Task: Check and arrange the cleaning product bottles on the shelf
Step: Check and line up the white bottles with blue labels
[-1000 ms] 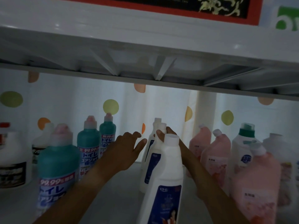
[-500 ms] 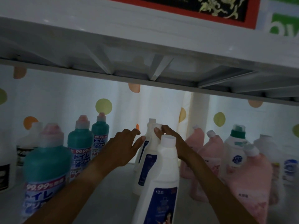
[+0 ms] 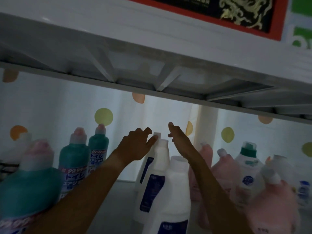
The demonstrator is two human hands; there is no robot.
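White rear bottle was mostly hidden; only its cap showed. Left hand touched it, fingers loosely spread. Right hand was spread, holding nothing.

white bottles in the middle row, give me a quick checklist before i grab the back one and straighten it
1. Left hand on target: ok, its fingertips touch the caps at the back of the white bottle row.
2. Right hand ready: not ok, it is open and raised beside the row, holding nothing.
3. Grip secured: not ok, neither hand is curled round a bottle.
4. Headroom: ok, a gap shows between the hands and the upper shelf.
5. Neighbours: not ok, the pink bottles stand close to the right forearm.
6. Row alignment: cannot tell, the rear bottle is mostly hidden and the light is dim.
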